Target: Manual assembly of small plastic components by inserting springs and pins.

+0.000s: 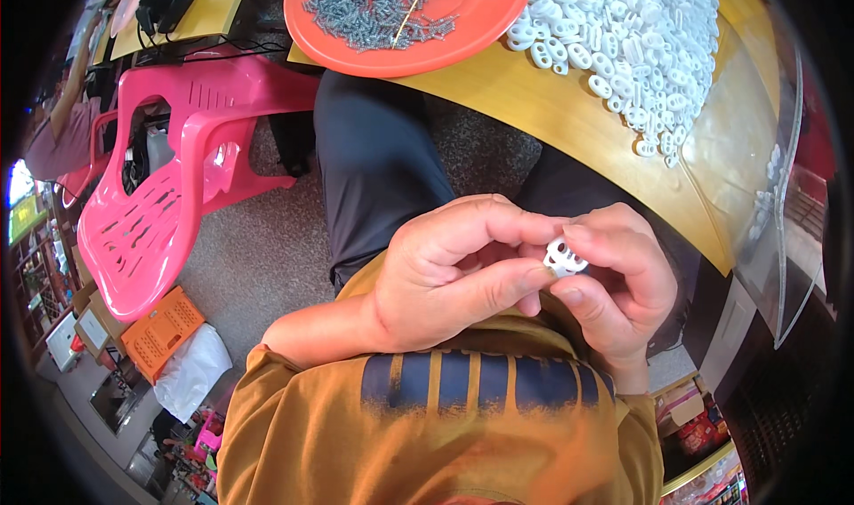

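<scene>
A small white plastic piece with round holes (564, 258) is held above my lap, pinched between both hands. My left hand (463, 265) grips its left side with thumb and forefinger. The fingertips and thumb of my right hand (623, 278) close on its right side. Beyond my knees, many similar white oval pieces (614, 34) are heaped on the yellow table (498, 105). Left of that heap, a round red tray (329, 50) bears a pile of small grey metal-looking parts, perhaps springs or screws (365, 12), with a thin yellowish stick (406, 20) lying across them.
A pink plastic armchair (169, 176) stands at the left on the speckled floor. Below it are an orange crate (163, 332) and a white plastic bag (191, 372). At the right, a clear plastic sheet (783, 238) hangs past the table edge. Another person's arm (67, 105) shows at far left.
</scene>
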Tool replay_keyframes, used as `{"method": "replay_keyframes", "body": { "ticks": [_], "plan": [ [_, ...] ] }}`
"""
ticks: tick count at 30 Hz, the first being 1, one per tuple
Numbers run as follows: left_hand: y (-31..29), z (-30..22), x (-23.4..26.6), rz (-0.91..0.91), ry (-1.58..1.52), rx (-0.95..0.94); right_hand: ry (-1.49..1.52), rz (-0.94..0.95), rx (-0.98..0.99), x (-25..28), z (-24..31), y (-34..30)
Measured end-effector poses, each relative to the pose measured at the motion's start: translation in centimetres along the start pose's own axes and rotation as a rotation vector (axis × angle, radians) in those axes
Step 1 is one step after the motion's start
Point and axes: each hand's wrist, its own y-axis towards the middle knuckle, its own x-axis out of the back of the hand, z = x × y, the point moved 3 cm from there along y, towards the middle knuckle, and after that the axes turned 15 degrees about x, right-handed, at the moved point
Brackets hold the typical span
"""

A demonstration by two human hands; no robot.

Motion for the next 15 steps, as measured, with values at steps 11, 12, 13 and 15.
{"method": "replay_keyframes", "body": {
  "ticks": [11,12,13,15],
  "plan": [
    [0.4,0.2,0.4,0.048,0.237,-0.123,0.002,0.032,0.027,0.3,-0.3,0.1],
    [0.3,0.3,0.1,0.049,0.237,-0.123,0.001,0.031,0.027,0.3,-0.3,0.1],
    [0.4,0.5,-0.1,-0.005,0.155,-0.106,0.005,0.016,0.024,0.2,-0.5,-0.1],
    [0.2,0.8,-0.4,-0.059,0.075,-0.093,0.008,0.003,0.026,0.0,-0.7,-0.2]
  ]
}}
